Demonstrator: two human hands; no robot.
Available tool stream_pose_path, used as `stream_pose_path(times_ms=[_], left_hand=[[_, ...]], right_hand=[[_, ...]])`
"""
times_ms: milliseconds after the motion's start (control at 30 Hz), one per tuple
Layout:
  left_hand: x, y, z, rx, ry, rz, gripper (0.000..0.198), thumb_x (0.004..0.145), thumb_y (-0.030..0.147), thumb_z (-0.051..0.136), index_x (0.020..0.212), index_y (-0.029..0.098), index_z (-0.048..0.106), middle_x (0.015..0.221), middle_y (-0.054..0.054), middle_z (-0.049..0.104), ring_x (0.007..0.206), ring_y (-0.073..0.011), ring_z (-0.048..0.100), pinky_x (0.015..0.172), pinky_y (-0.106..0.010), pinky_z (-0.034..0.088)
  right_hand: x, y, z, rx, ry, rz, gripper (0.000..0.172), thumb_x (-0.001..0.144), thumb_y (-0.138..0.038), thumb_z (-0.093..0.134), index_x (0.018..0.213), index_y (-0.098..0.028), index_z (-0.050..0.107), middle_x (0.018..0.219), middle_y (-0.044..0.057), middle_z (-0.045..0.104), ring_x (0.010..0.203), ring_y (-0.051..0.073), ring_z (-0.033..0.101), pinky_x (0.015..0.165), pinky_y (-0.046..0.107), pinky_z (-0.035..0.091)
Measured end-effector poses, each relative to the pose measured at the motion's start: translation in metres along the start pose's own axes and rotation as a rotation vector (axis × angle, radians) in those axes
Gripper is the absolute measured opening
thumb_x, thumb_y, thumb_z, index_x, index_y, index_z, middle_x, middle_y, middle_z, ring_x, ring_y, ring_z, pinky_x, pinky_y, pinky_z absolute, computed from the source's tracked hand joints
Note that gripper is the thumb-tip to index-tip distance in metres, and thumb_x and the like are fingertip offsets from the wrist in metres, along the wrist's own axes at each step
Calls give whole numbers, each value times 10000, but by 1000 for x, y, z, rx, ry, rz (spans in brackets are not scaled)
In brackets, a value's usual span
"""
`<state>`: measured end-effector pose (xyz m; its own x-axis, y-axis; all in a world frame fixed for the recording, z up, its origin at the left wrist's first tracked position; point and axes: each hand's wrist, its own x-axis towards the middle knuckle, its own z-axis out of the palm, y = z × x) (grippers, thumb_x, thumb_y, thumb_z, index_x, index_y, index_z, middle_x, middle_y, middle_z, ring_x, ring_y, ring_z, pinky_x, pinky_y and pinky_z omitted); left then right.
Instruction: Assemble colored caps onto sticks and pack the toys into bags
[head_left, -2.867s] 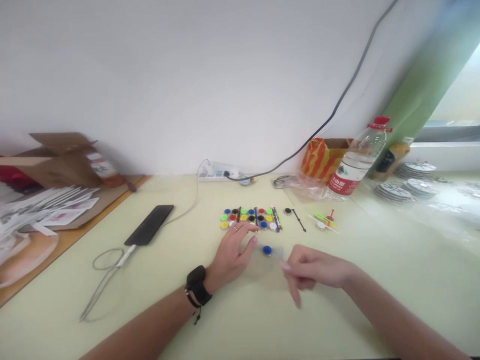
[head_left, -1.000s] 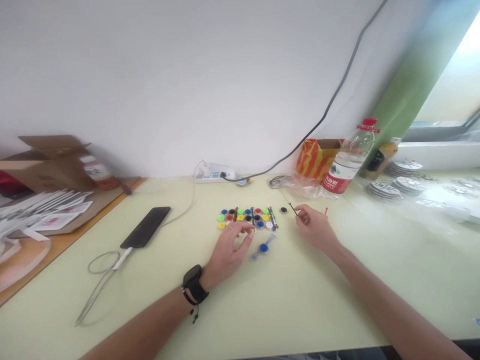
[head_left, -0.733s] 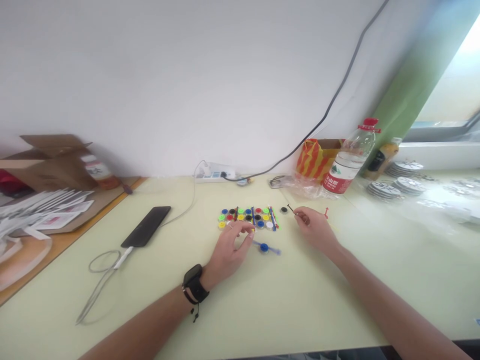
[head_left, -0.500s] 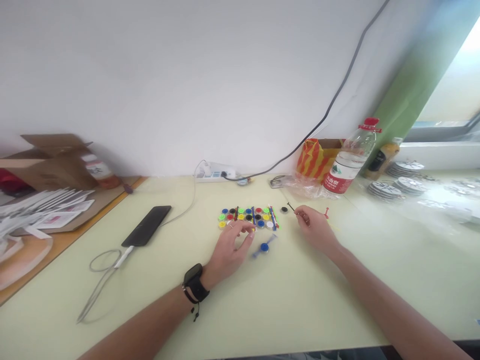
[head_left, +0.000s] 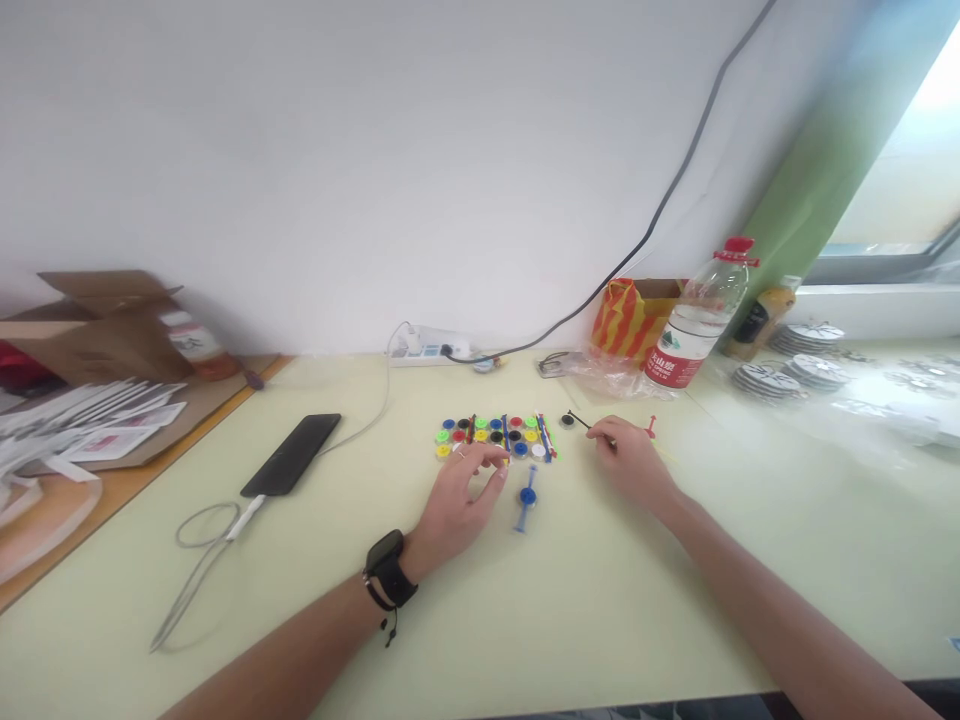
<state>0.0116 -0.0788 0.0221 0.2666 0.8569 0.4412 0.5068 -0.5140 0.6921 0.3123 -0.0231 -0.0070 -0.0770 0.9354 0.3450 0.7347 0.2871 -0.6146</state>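
Note:
My left hand point(head_left: 463, 500), wearing a dark watch, rests on the table with its fingers curved and the thumb apart, holding nothing I can see. Right of it lies a small blue spinner point(head_left: 528, 496), a round disc with a long two-ended pointer across it. My right hand point(head_left: 630, 460) is closed in a pinch on a thin black pointer point(head_left: 579, 419). Close by the pointer's far end sits a black disc point(head_left: 567, 421). Rows of small coloured discs point(head_left: 481, 437) and several coloured pointers point(head_left: 546, 437) lie ahead of my left hand, which partly covers the nearest ones.
A red pointer point(head_left: 652, 427) lies beyond my right hand. At left are a phone point(head_left: 292, 455) with its cable and a cardboard box point(head_left: 97, 325). A power strip point(head_left: 431, 346), a water bottle point(head_left: 694, 320) and stacked white discs point(head_left: 765, 380) stand farther back.
The blue spinner's pointer has turned from slanting to nearly straight away from me. My right hand has shifted slightly left, bringing the black pointer closer to the black disc. My left hand has stayed put.

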Motion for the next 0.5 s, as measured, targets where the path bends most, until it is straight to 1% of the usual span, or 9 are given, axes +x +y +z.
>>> stream_pose_path(times_ms=[333,500], left_hand=[[0,-1,1,-2,0,-6,172,1007,287,569,1140,266,676,1150,-59,714,1036,-231,646,843,-377,543],[0,-2,1,2,0,6,170,1012,280,565,1149,265,665,1148,-56,711,1054,-233,638,887,-399,521]], right_hand=[[-1,1,0,-79,-15,9,242,811,-153,477,858,-195,711,974,65,726,752,202,652,691,319,468],[0,2,1,-102,-25,-19,258,812,-131,466,859,-193,712,987,64,728,787,201,667,696,311,466]])
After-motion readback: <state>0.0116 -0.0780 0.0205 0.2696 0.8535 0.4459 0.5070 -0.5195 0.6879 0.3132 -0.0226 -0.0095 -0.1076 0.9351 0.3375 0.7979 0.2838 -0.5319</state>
